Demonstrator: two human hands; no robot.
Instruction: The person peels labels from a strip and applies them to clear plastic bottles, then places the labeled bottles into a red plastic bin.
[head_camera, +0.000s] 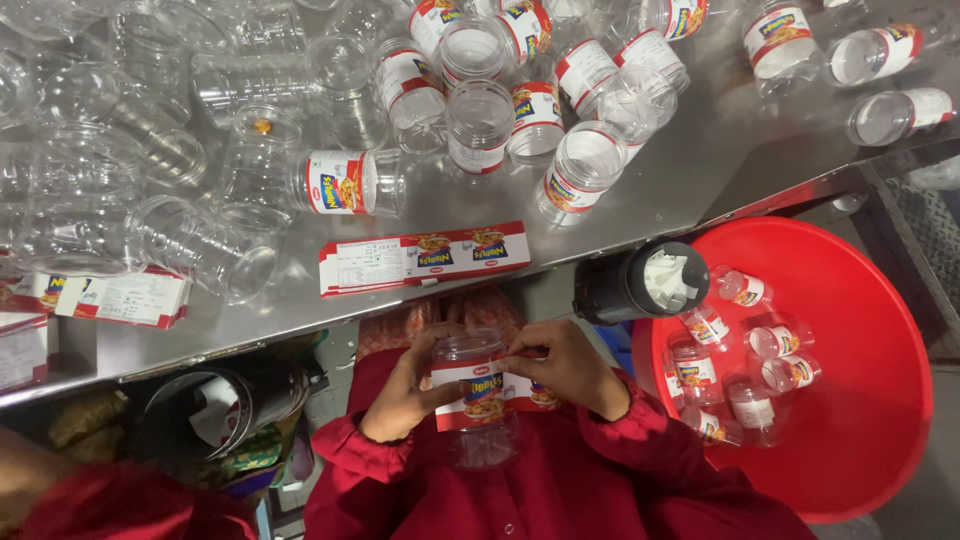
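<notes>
Steel table (700, 170) above; left hand (405, 395) and right hand (560, 370) both clamped on clear jar (478, 400), pressing label (485, 392).

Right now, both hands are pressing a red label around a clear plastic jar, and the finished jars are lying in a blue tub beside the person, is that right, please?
Not quite: the tub is red, not blue, as the head view shows. The rest holds: the left hand and right hand are pressing a red label around a clear plastic jar, and the finished jars lie in that tub beside the person.
</notes>
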